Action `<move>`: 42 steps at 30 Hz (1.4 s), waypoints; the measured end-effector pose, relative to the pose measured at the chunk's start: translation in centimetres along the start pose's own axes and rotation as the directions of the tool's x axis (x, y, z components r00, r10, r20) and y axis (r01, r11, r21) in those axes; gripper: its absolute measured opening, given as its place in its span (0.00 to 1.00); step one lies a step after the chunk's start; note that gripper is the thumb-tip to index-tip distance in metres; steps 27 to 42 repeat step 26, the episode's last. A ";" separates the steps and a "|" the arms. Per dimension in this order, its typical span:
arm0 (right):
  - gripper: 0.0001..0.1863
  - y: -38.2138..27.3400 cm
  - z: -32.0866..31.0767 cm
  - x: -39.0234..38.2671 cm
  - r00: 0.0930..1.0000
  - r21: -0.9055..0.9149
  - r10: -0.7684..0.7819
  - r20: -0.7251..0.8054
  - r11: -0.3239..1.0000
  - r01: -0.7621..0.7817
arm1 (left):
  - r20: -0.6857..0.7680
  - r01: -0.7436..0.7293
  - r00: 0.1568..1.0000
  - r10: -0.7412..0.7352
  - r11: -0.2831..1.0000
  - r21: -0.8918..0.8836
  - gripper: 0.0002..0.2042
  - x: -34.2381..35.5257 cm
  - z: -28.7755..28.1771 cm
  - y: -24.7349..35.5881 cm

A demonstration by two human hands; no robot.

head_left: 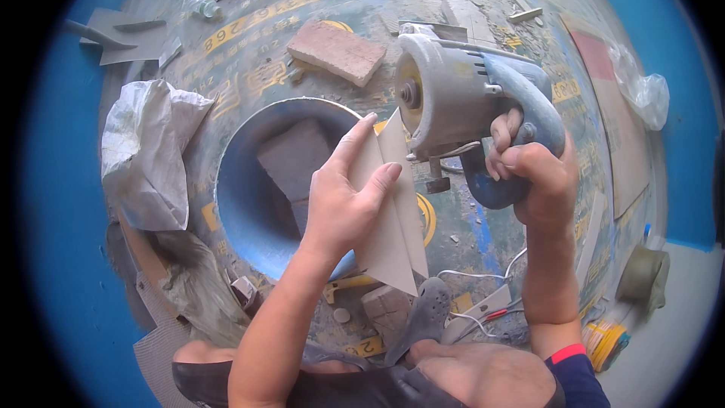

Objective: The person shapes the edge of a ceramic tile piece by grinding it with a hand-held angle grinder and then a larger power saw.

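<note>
In my right hand (538, 170) is a dusty handheld tile saw (449, 94), gripped by its blue rear handle, its round guard toward the left. My left hand (343, 204) holds a pale beige tile piece (400, 219) with a pointed lower corner; thumb and fingers lie over its face. A long line runs down the tile; I cannot tell whether it is a cut or the edge of a second strip. The tile leans at the right rim of a blue bucket (230, 230), close to the saw. Inside the bucket is a brick-like block (294, 155).
A reddish brick (336, 51) lies beyond the bucket. At left are a white sack (147, 151) and a trowel (117, 36). White cable (483, 276) runs near my shoe (423, 313). A yellow roll (604, 341) and a clear plastic bag (642, 91) are at right.
</note>
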State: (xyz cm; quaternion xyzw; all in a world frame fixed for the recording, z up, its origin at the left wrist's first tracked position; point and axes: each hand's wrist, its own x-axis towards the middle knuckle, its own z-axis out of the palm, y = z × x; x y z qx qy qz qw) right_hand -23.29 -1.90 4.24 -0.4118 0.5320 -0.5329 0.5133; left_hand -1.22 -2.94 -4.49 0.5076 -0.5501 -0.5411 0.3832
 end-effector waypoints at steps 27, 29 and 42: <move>0.17 -0.5 0.6 -0.5 0.999 -0.063 0.039 -0.018 0.997 -0.040 | 0.006 -0.005 1.000 0.004 0.999 0.033 0.31 0.1 -0.4 -0.4; 0.17 -0.5 0.6 -0.5 0.999 -0.063 0.039 -0.018 0.997 -0.040 | 0.006 -0.005 1.000 0.004 0.999 0.033 0.31 0.1 -0.4 -0.4; 0.17 -0.5 0.6 -0.5 0.999 -0.063 0.039 -0.018 0.997 -0.040 | 0.006 -0.005 1.000 0.004 0.999 0.033 0.31 0.1 -0.4 -0.4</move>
